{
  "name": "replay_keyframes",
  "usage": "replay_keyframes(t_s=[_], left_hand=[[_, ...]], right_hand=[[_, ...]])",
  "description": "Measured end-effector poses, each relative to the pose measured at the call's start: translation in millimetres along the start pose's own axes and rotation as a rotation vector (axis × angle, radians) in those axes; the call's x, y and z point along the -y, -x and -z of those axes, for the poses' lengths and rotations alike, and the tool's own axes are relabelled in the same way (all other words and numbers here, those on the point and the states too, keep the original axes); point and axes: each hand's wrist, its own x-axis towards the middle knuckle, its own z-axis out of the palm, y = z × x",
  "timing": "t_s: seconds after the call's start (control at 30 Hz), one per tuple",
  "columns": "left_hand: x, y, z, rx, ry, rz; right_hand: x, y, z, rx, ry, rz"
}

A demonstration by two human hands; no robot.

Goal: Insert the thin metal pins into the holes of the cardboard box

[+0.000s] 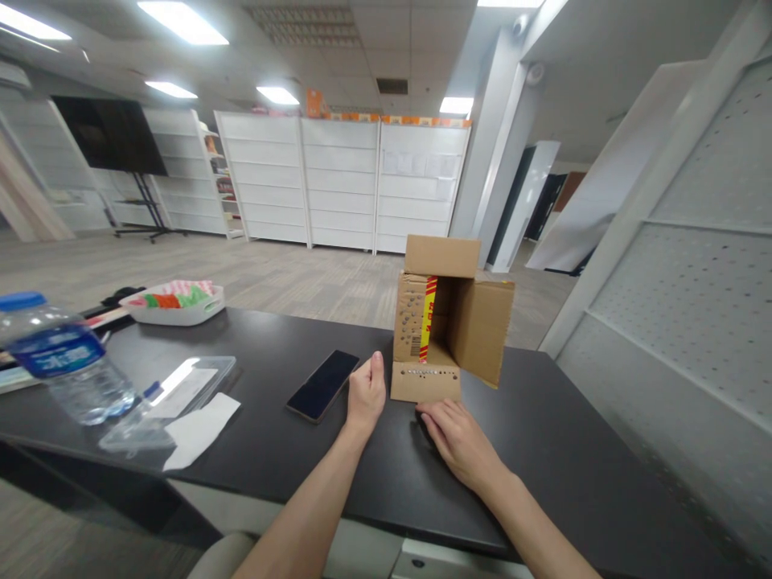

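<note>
A small cardboard box (416, 318) lies on its side on the black desk, its opening toward me and its flaps spread. Yellow and red tape and a barcode show on its left panel. My left hand (365, 396) is closed in a fist, thumb up, between the box and a dark smartphone (324, 386). No object shows in that fist, though its inner side is hidden. My right hand (457, 438) rests on the desk with fingers extended, the fingertips at the front edge of the box's lower flap (425, 383). Nothing is visible in it.
The black desk (579, 450) runs to a speckled partition on the right. At left stand a water bottle (63, 358), a clear plastic case (199, 382), a white paper piece (202, 432) and a white basket (174, 312) with colourful packets. White shelving (341, 185) stands behind.
</note>
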Motion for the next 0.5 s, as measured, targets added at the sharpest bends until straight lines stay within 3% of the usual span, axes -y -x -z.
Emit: replay_keyframes(t_s=[0.37,0.5], left_hand=[[4,-1,0.4,0.013,-0.024,-0.004],[3,-1,0.5,0.02,-0.031,-0.001]], right_hand=[[-29,-18,5,-0.426,-0.255,-0.292],[-33,-27,0,-0.499,-0.273,-0.336]])
